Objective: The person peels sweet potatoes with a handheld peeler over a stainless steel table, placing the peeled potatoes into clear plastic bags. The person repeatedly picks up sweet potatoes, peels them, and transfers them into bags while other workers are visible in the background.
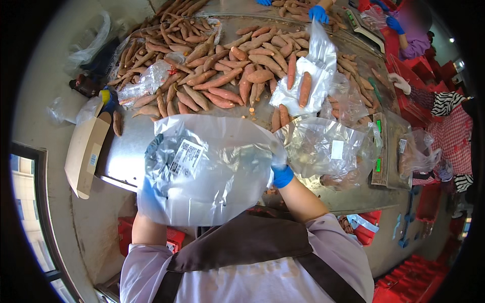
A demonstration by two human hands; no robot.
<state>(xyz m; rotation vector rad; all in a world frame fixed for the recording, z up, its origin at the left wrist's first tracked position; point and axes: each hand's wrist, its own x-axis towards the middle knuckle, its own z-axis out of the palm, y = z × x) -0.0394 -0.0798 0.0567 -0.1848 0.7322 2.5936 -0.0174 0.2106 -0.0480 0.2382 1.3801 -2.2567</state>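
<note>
A clear plastic bag with a printed white label spreads out in front of my chest. My right hand, in a blue glove, grips its right edge, and the fingertips blur into the film. At the left side my left hand, also gloved, holds the bag. It shows dimly through the plastic, and I cannot tell whether it is inside or behind. Beyond the bag lies a heap of sweet potatoes on the metal table. Next to my right hand rests another labelled clear bag.
Two sweet potatoes lie on a white plastic bag, which a co-worker's gloved hand holds from across. A scale with green displays stands at right. A cardboard box is at left. Red crates and other people are at right.
</note>
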